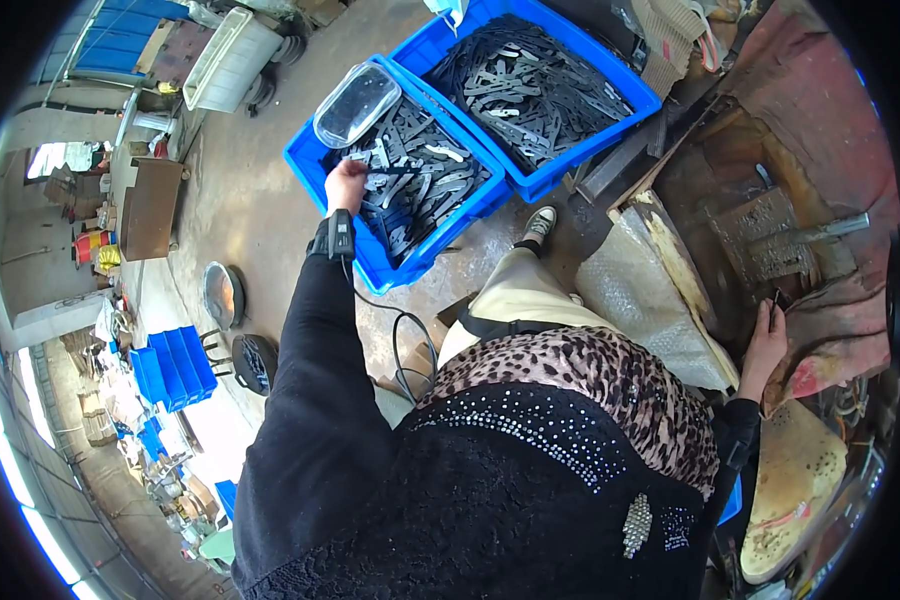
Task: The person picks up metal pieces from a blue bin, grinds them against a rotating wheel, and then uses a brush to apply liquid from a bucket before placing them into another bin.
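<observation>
My left hand is closed over the near blue bin, its fingers pinched on one end of a dark flat metal strip. Below it the bin is heaped with loose grey and black metal strips. A clear plastic tub rests on the bin's far left corner. Off to the right, my right hand is closed beside a worn work surface, with something small and dark at its fingertips that I cannot make out. A metal block with a rod lies beyond that hand.
A second blue bin full of similar strips adjoins the first. Bubble wrap covers a ledge by my legs. A cable hangs from my left wrist. On the left floor stand a metal basin, a black pan-like container and blue crates.
</observation>
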Demonstrator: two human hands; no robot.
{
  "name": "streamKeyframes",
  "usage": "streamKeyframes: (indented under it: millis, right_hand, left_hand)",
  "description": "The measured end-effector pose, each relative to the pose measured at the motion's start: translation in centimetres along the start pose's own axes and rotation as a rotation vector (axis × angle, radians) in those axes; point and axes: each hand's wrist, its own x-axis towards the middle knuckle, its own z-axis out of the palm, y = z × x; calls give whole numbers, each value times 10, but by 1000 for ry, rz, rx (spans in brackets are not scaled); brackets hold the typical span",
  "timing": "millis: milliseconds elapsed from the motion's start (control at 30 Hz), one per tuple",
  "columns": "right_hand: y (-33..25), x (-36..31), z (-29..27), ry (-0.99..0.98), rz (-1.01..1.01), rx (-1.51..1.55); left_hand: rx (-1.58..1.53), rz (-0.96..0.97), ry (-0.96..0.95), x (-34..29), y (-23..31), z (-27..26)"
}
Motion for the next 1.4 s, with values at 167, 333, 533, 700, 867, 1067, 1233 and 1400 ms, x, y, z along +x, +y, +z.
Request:
streamKeyframes:
  millis: [167, 333, 533, 700, 867, 1067, 1233, 1400]
  right_hand:
    - [7, -5, -4, 68, 8, 10]
    - [-31, -2, 6, 44, -10, -99]
    - [-19, -9, 7, 82, 93, -49]
    - [-30, -9, -1, 39, 88, -71]
    - [-14, -7, 2, 63, 100, -25]
    - [-31, -7, -2, 40, 164, -68]
    - [-30, -19, -8, 75, 47, -154]
    - [-35, -37, -28, 50, 21, -222]
  left_hand:
    - [753, 296, -303, -17, 5, 32]
    - [253, -118, -459, -19, 6, 23]
    - [-422, -245, -519, -28, 105, 32]
    - [-487, 108, -607, -88, 271, 83]
    - [-331, 542, -951, -133, 347, 193]
    - [62, 1047, -891, -194, 356, 302]
    - [251, 1355, -730, -216, 355, 320]
    - [190, 1382, -688, -196, 340, 329]
